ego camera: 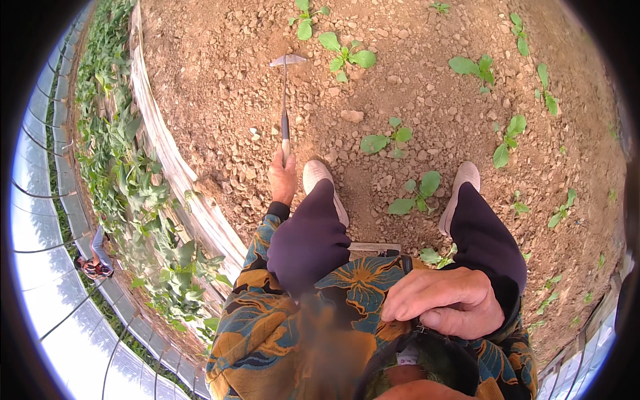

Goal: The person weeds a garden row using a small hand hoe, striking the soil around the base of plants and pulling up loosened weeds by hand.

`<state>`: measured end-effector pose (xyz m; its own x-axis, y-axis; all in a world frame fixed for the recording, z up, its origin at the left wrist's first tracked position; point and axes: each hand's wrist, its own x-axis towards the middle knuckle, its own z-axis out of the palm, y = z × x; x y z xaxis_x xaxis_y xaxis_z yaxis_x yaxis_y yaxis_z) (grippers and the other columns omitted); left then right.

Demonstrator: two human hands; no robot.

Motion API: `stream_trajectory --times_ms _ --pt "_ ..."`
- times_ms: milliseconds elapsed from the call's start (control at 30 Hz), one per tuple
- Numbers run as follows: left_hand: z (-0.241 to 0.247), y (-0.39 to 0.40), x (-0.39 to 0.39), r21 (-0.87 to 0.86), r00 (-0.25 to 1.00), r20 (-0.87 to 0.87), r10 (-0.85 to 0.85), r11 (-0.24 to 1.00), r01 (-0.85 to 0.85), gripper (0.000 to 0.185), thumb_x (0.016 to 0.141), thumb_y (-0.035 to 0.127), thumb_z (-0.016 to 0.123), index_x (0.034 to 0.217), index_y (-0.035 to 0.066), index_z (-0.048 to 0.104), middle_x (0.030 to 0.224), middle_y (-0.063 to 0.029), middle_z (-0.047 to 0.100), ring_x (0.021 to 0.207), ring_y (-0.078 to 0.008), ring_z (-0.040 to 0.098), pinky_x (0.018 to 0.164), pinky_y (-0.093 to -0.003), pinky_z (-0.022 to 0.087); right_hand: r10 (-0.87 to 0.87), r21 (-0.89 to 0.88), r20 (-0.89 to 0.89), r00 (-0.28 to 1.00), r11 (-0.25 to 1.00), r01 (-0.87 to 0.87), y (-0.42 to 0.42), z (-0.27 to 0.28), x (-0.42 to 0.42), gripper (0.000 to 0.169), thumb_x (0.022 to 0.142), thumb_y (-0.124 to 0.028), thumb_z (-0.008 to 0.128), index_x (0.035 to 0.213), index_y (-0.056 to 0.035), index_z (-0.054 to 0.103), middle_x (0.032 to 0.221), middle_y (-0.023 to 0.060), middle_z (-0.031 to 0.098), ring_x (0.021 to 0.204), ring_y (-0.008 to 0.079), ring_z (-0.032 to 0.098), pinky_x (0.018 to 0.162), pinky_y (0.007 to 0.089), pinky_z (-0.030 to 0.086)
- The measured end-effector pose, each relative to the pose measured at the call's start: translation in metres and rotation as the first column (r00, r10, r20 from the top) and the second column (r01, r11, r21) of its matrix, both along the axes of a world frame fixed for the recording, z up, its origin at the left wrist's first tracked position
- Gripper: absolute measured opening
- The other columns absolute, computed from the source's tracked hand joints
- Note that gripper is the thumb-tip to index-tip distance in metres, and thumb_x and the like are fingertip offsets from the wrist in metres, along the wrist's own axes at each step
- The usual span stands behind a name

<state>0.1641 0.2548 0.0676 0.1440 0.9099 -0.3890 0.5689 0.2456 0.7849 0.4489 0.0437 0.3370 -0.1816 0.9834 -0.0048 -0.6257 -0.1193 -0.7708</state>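
Observation:
My left hand (283, 179) grips the pale handle end of a long-necked hand hoe (285, 100). The hoe's thin metal blade (287, 60) lies at or just over the soil, left of a leafy seedling (345, 55). In front of my patterned jacket (360, 280), my right hand (445, 300) is raised with its fingers curled. Its thumb is near the jacket's zipper (421, 328), and whether anything is between the fingers is hidden. More seedlings (387, 140) grow from the crumbly brown soil (320, 120) between and ahead of my shoes.
My light shoes (317, 175) stand apart, with a seedling (417, 195) between them. A whitish plastic strip (170, 135) borders a dense row of leafy plants (115, 125) on the left. Another person (97, 260) is beyond it, by the greenhouse wall (40, 210). A wooden bar (375, 247) shows below me.

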Motion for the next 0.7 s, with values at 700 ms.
stream_trajectory --times_ms 700 --pt "-0.052 -0.03 -0.033 0.261 0.974 -0.21 -0.081 0.956 0.136 0.04 0.088 0.019 0.064 0.126 0.009 0.056 0.092 -0.0164 0.067 0.083 -0.0246 0.067 0.075 -0.035 0.052 -0.043 -0.04 0.027 0.999 0.998 0.044 0.001 0.001 0.003 0.025 0.089 0.005 0.054 0.113 0.0073 0.062 0.108 0.0169 0.066 0.105 0.0303 0.061 0.092 0.04 0.046"
